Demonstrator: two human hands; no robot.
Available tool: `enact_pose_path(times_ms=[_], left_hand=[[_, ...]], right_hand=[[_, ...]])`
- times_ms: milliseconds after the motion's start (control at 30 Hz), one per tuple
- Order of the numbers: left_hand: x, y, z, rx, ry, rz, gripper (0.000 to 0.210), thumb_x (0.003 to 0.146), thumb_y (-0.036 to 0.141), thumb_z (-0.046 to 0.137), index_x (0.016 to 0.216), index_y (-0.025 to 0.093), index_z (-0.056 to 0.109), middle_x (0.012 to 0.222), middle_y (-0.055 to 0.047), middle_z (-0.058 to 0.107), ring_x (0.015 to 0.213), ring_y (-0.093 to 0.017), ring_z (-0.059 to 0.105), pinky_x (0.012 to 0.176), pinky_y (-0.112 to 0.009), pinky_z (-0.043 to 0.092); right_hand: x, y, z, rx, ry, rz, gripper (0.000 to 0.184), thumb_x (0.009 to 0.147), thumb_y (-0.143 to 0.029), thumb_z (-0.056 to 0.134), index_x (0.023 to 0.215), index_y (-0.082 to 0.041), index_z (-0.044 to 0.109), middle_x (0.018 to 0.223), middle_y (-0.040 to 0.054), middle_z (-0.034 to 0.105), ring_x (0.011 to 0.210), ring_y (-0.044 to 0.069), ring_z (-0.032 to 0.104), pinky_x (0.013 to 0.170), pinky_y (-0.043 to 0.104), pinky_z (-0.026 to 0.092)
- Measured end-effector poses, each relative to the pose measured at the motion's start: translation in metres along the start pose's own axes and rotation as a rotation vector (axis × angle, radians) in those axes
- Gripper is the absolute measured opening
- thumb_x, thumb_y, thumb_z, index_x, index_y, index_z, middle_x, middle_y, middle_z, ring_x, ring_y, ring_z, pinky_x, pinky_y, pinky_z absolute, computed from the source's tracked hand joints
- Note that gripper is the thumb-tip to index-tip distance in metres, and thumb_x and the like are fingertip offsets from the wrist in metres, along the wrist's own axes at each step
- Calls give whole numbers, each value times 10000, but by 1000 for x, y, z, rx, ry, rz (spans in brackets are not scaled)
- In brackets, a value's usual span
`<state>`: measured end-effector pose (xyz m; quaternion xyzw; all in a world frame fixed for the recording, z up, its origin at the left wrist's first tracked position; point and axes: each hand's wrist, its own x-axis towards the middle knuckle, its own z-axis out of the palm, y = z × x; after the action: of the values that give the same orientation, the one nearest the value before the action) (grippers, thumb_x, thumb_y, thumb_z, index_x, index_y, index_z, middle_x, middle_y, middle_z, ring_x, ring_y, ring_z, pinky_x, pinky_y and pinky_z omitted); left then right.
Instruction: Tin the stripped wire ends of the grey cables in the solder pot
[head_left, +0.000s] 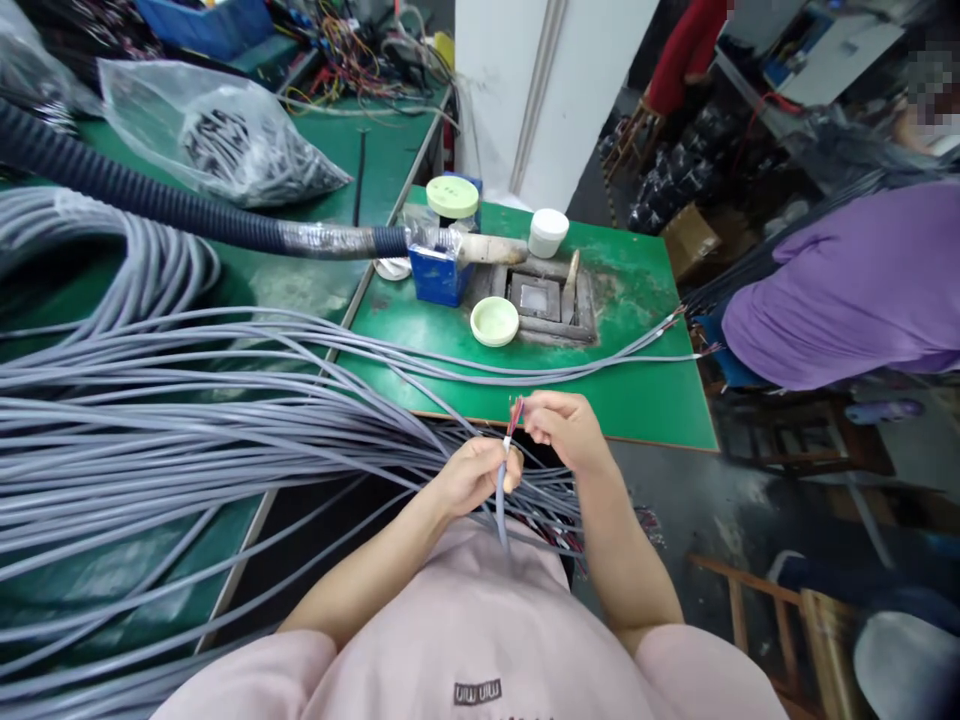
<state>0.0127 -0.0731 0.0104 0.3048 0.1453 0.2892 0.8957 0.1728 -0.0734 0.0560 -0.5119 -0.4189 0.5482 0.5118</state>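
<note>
My left hand (474,474) is closed around a grey cable (501,505) close to its stripped end, which points up and away from me. Thin red and dark wires (514,418) fan out of the sheath above a white band. At those wires is my right hand (561,425), its fingers bent together in a pinch on their tips. Many more grey cables (360,432) run in from the left, and some pass beneath my hands with their stripped ends hanging by my lap. A few cables (525,378) cross the green table (641,400) to its right edge.
Beyond my hands sit a square solder pot (535,298) with a spatula (571,285), a pale green dish (494,322), a white tub (548,232) and a blue box (437,277). A black hose (225,222) ends over the pot. A person in purple (847,290) is at right.
</note>
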Motion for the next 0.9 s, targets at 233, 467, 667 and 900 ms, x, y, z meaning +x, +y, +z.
enact_pose_path(times_ms=[233, 467, 667, 900], left_hand=[[-4, -2, 1, -38, -100, 12, 448, 711, 577, 703, 562, 158, 650, 426, -7, 449, 454, -104, 384, 496, -280, 300], [-3, 7, 0, -95, -135, 56, 453, 685, 596, 711, 523, 182, 624, 377, 17, 366, 401, -92, 333, 436, -263, 259], [0, 3, -5, -34, -91, 91, 411, 708, 543, 724, 596, 152, 671, 449, 0, 463, 458, -92, 417, 487, -254, 314], [-2, 0, -7, 264, 134, -17, 515, 555, 613, 795, 613, 108, 710, 503, -44, 606, 463, -98, 488, 487, -231, 339]], right_hand=[[2, 3, 20, 101, -122, 68, 260, 646, -405, 748, 603, -156, 688, 550, -9, 586, 438, 53, 427, 399, 180, 298], [4, 24, 23, 162, -56, 130, 214, 671, -366, 731, 646, -156, 699, 489, -41, 533, 423, 46, 407, 414, 178, 291], [-11, -5, 18, -125, 10, -102, 121, 733, -281, 675, 672, -182, 709, 565, -30, 572, 487, 74, 469, 471, 213, 368], [-18, -25, 30, -401, 160, -241, 139, 733, -257, 691, 611, -197, 661, 624, -9, 618, 569, 121, 568, 519, 239, 437]])
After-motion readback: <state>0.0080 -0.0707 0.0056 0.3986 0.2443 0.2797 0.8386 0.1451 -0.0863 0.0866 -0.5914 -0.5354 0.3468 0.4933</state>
